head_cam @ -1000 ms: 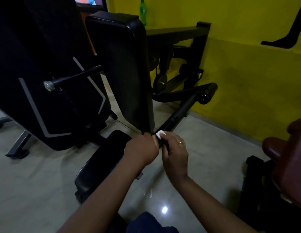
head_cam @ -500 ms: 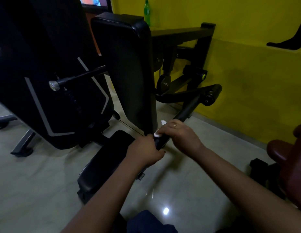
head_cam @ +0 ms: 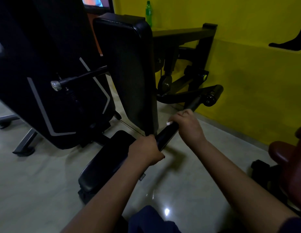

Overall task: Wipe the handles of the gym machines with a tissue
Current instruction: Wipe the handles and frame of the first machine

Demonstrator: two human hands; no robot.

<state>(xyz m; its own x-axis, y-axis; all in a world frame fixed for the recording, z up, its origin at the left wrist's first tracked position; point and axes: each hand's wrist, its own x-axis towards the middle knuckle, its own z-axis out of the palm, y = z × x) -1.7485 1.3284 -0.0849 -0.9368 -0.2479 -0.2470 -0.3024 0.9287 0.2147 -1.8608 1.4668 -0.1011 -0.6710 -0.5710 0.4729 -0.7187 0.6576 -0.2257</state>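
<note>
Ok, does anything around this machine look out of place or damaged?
Only the green bottle, upright behind the back pad near the machine's top beam, looks left behind. No spill or damage shows; the room is dim.

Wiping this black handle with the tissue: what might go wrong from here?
Only a sliver of tissue shows under the right hand, so it may bunch up and bare skin does the wiping. The left hand grips the near end of the handle, so that stretch could go unwiped.

Black handle (head_cam: pixel 166 137), white tissue (head_cam: pixel 169 122) — yellow wall (head_cam: pixel 247 22), green bottle (head_cam: pixel 148 13)
</note>
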